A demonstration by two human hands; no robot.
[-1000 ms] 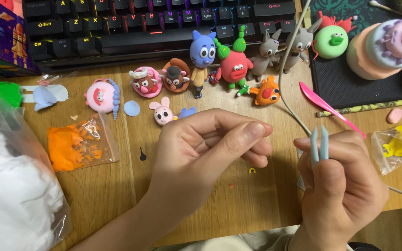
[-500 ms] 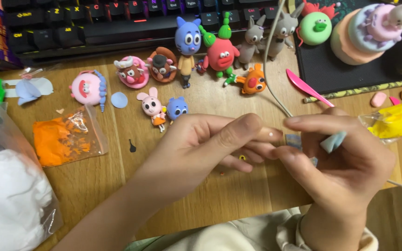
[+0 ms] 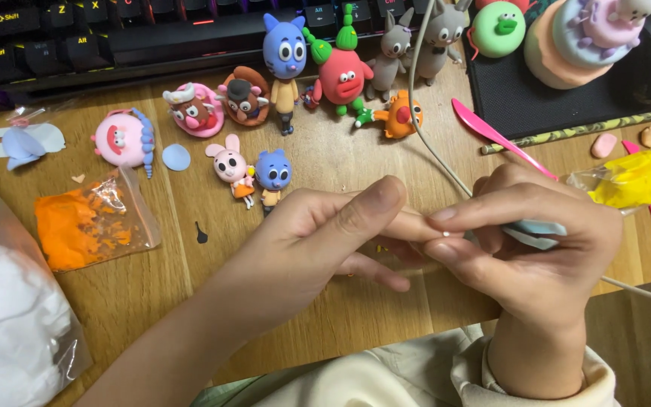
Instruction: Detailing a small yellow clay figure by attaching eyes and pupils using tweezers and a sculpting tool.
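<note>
My left hand (image 3: 318, 241) and my right hand (image 3: 536, 249) meet fingertip to fingertip above the wooden desk (image 3: 318, 332). The right hand grips pale blue tweezers (image 3: 536, 230), their ends sticking out past the knuckles. Between the right thumb and forefinger sits a tiny white bead-like piece (image 3: 445, 234), touching the left index finger. Whether the left hand grips anything is hidden by its own fingers. Just beyond the hands stand a small pink rabbit figure (image 3: 231, 167) and a small blue cat figure (image 3: 273, 175).
Several clay figures line the desk's far side before a black keyboard (image 3: 114, 38). A bag of orange clay (image 3: 88, 222) and a bag of white clay (image 3: 9, 324) lie left. A yellow clay bag (image 3: 627, 181), pink tool (image 3: 491, 136) and grey cable (image 3: 431, 143) lie right.
Both hands have come together, the right moving left toward the left hand. The tweezers, upright a second ago, now lie flat in the right hand. The camera has shifted closer.
</note>
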